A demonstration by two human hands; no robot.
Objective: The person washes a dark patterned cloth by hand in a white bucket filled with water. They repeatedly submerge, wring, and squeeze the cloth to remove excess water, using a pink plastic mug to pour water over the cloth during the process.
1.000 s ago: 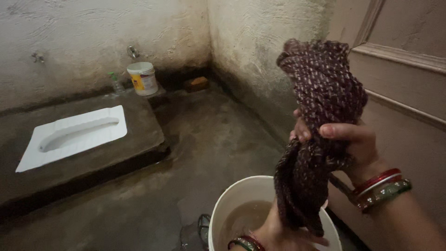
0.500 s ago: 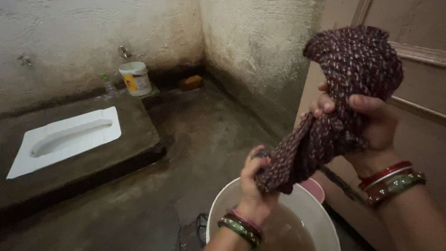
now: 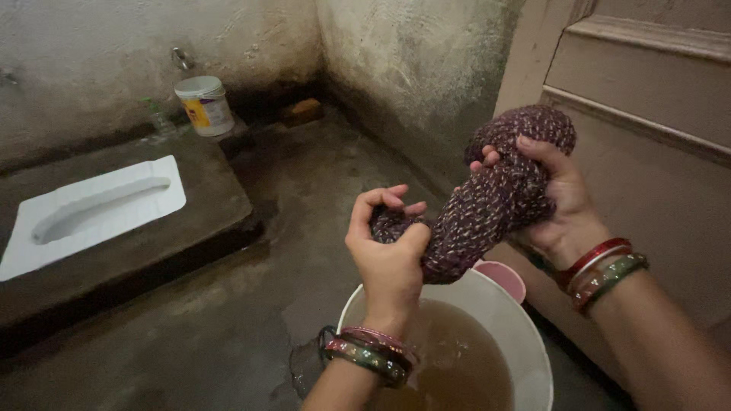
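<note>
cloth (image 3: 487, 209), dark maroon with pale flecks, twisted into thick rope, held above white bucket (image 3: 525, 335) of murky brown water. left hand (image 3: 388, 251) clenched round lower end of cloth, fingers curled tight. right hand (image 3: 560, 205) wrapped round upper end, thumb pressed over bunched top. bangles worn on both wrists. pink cup (image 3: 504, 275) seen just behind bucket rim. squat toilet pan (image 3: 91, 209) set in raised slab at left; small white tub (image 3: 204, 105) against far wall.

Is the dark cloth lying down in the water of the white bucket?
No, both the left hand and the right hand grip the twisted cloth in the air above the bucket.
</note>
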